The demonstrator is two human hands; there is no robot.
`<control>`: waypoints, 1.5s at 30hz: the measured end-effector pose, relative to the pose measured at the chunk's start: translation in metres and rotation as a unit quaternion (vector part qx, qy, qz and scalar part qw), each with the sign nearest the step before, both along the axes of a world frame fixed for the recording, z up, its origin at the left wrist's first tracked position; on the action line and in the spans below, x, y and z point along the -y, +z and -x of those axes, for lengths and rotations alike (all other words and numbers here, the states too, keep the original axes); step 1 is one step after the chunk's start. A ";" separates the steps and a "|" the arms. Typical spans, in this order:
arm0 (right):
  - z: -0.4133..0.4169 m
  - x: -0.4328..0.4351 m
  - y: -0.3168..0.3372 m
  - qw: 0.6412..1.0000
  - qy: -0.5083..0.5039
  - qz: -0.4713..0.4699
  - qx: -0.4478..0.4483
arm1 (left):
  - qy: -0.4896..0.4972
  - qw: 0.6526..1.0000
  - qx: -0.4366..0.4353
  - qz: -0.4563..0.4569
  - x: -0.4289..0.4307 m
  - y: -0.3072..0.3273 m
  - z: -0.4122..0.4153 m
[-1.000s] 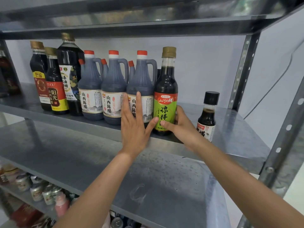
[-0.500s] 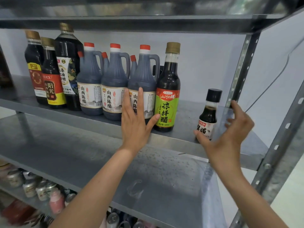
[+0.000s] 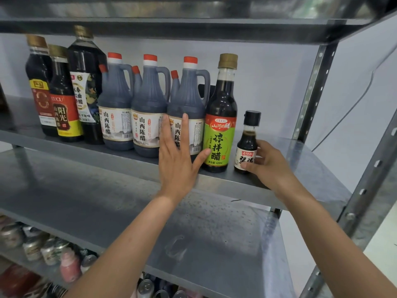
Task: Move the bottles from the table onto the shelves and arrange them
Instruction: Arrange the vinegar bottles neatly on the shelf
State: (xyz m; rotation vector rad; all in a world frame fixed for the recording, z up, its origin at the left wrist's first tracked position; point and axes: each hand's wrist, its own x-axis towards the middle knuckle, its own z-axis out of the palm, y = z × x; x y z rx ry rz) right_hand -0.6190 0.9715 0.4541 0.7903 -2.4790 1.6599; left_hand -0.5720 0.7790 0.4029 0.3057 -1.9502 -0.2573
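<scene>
A row of dark vinegar bottles stands on a grey metal shelf [image 3: 311, 168]. Three jugs with red caps [image 3: 148, 104] fill the middle. To their right stands a tall bottle with a green label [image 3: 220, 134]. A small bottle with a black cap [image 3: 247, 143] stands at the row's right end, close beside the green-label bottle. My right hand [image 3: 268, 166] is wrapped around the small bottle's lower half. My left hand [image 3: 178, 160] lies flat, fingers apart, against the front of the rightmost jug, its thumb touching the green-label bottle.
Three tall dark bottles with gold caps [image 3: 60, 93] stand at the left end. The shelf below [image 3: 129, 211] is bare metal. Cans and small bottles [image 3: 49, 250] crowd a lower shelf at the left. A perforated upright post [image 3: 311, 87] borders the right side.
My right hand left the green-label bottle, reached right to the small bottle, took hold of it and slid it left next to the green-label bottle. My left hand stayed on the jug.
</scene>
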 end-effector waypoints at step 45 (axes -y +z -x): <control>0.008 0.004 0.002 0.995 0.024 0.069 0.066 | 0.005 1.000 0.014 0.022 0.003 -0.001 -0.001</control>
